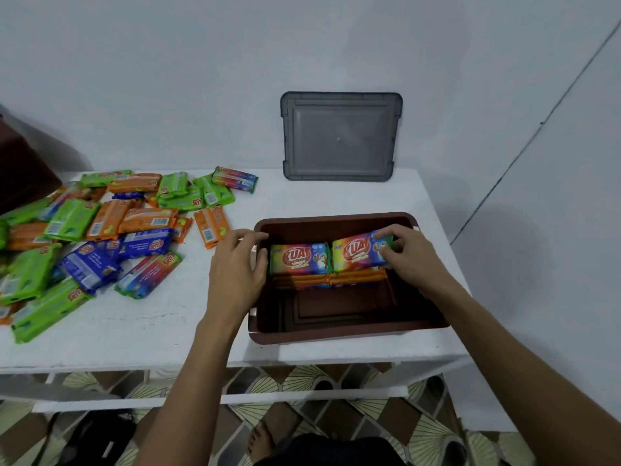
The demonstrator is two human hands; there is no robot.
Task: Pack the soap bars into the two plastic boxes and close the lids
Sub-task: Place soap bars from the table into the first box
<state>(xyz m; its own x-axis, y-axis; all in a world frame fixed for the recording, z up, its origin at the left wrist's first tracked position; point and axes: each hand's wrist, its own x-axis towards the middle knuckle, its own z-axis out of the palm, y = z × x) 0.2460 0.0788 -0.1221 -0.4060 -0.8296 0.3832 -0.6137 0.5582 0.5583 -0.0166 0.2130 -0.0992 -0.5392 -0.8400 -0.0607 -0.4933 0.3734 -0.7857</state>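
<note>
A brown plastic box (349,331) stands open on the white table (168,327). Inside it, at the far side, two rainbow-wrapped soap bars lie side by side on top of orange ones (331,280). My left hand (235,267) reaches over the box's left rim, fingers curled against the left rainbow bar (299,258). My right hand (410,255) pinches the right end of the right rainbow bar (358,252). The near half of the box floor is bare. A heap of loose soap bars (100,227) in green, orange and blue wrappers covers the table's left part.
A grey translucent lid (341,136) leans upright against the wall behind the box. A dark brown object (23,166) sits at the far left edge. The wall's corner runs close on the right. Below the table lie a shelf and patterned floor.
</note>
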